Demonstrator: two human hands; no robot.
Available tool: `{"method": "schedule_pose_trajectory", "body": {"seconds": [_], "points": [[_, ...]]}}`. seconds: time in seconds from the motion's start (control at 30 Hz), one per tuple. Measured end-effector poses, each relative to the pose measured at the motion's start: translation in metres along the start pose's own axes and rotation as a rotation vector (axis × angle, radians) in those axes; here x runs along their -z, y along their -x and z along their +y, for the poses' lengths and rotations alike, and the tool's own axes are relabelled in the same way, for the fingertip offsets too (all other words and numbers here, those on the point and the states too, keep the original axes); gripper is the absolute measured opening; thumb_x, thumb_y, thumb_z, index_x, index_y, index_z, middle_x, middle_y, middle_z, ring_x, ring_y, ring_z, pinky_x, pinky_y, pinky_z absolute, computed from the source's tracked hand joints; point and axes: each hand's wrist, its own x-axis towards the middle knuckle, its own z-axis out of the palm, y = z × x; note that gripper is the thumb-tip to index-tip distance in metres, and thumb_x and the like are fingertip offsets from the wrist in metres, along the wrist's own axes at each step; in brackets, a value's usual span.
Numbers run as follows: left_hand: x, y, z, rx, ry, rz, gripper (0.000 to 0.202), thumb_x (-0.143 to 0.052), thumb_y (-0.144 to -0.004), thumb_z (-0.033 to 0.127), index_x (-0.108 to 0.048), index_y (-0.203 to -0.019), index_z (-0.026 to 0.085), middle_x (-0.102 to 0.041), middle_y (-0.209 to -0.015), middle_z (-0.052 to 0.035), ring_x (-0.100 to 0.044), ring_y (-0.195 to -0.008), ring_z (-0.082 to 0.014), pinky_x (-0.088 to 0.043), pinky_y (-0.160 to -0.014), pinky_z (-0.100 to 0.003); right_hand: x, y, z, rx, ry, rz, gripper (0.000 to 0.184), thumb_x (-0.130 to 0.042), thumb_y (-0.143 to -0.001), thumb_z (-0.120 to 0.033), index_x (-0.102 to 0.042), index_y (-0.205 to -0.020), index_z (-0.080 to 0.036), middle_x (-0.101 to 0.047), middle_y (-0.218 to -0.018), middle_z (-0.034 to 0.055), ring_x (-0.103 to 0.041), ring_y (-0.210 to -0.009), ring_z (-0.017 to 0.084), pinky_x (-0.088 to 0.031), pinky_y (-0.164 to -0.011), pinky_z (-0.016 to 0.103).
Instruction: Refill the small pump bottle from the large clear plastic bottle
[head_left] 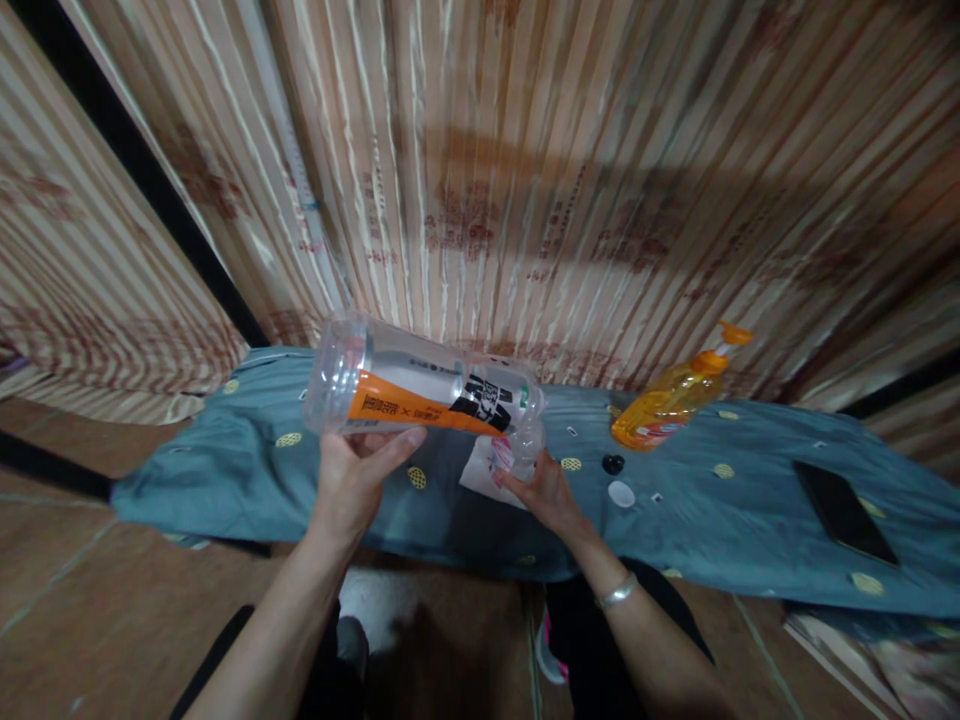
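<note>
My left hand grips a large clear plastic bottle with an orange and black label, tilted almost flat with its mouth pointing right and down. My right hand is closed around a small clear container held right under the big bottle's mouth. Both are held above a white paper sheet that lies on a teal cloth with yellow spots. A silver bangle is on my right wrist.
An orange pump bottle of liquid lies tilted on the cloth to the right. A black cap and a white cap sit near it. A dark phone lies at the right end. Striped boards stand behind.
</note>
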Motion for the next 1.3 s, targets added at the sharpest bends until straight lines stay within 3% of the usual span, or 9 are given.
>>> {"method": "schedule_pose_trajectory", "body": {"seconds": [0.27, 0.47, 0.9, 1.17, 1.3], "points": [[0.003, -0.001, -0.004, -0.013, -0.013, -0.025, 0.062, -0.104, -0.054, 0.053, -0.083, -0.102, 0.019, -0.086, -0.09, -0.0094, -0.083, -0.081, -0.0306, -0.069, -0.075, -0.039, -0.002, -0.001, 0.003, 0.004, -0.016, -0.004, 0.056, -0.082, -0.078, -0.042, -0.067, -0.128, -0.021, -0.085, -0.116, 0.0163, -0.082, -0.11, 0.042, -0.067, -0.096, 0.057], [0.001, 0.0, -0.003, -0.047, -0.008, -0.006, 0.047, -0.104, -0.055, 0.05, -0.083, -0.084, 0.019, -0.086, -0.085, -0.0085, -0.082, -0.076, -0.0265, -0.068, -0.072, -0.034, -0.004, -0.001, 0.007, 0.033, -0.019, 0.004, 0.057, -0.08, -0.078, -0.044, -0.066, -0.128, -0.022, -0.085, -0.118, 0.0161, -0.082, -0.111, 0.041, -0.067, -0.097, 0.056], [-0.001, 0.001, -0.003, -0.014, 0.048, -0.013, 0.047, -0.105, -0.054, 0.049, -0.081, -0.08, 0.019, -0.085, -0.084, -0.0081, -0.084, -0.084, -0.031, -0.069, -0.082, -0.041, -0.006, -0.001, 0.009, 0.028, -0.021, 0.014, 0.062, -0.083, -0.077, -0.042, -0.064, -0.133, -0.021, -0.086, -0.114, 0.0136, -0.083, -0.109, 0.04, -0.067, -0.095, 0.054], [-0.004, 0.002, -0.003, -0.012, 0.059, -0.024, 0.062, -0.105, -0.054, 0.053, -0.084, -0.102, 0.019, -0.085, -0.083, -0.0069, -0.085, -0.084, -0.0319, -0.069, -0.085, -0.043, -0.005, -0.001, 0.01, 0.021, -0.017, 0.004, 0.06, -0.083, -0.077, -0.043, -0.066, -0.13, -0.022, -0.085, -0.116, 0.0142, -0.083, -0.11, 0.041, -0.068, -0.095, 0.055], [-0.006, 0.002, 0.0, 0.005, 0.077, -0.021, 0.066, -0.106, -0.05, 0.051, -0.084, -0.104, 0.02, -0.084, -0.079, -0.0051, -0.085, -0.085, -0.0317, -0.069, -0.086, -0.041, -0.007, -0.001, 0.013, 0.013, -0.011, 0.02, 0.061, -0.083, -0.077, -0.045, -0.066, -0.13, -0.022, -0.085, -0.114, 0.0143, -0.083, -0.109, 0.041, -0.068, -0.095, 0.055]]}}
